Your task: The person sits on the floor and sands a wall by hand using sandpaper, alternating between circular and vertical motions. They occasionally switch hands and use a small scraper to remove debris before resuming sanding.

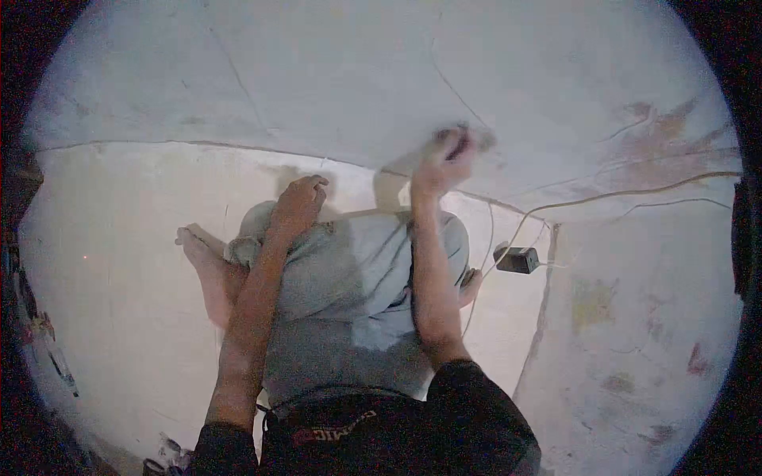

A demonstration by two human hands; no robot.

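My right hand point(436, 173) is raised to the pale wall point(341, 71) and blurred by motion. Its fingers are closed round a small dark object point(457, 144), which is at the wall surface; smearing hides its kind. Beside it on the wall is a greyish smudge point(486, 140). My left hand point(298, 208) is above my knee near the foot of the wall, its fingers curled in, with nothing visible in them. Grey trousers point(341, 278) cover my folded legs between the two arms.
A black box-shaped adapter point(517, 260) hangs or lies to the right, with a pale cable point(619, 193) running near it. A stained side surface point(635, 333) is on the right. The light floor point(127, 262) spreads left, with a bare foot point(210, 274) on it.
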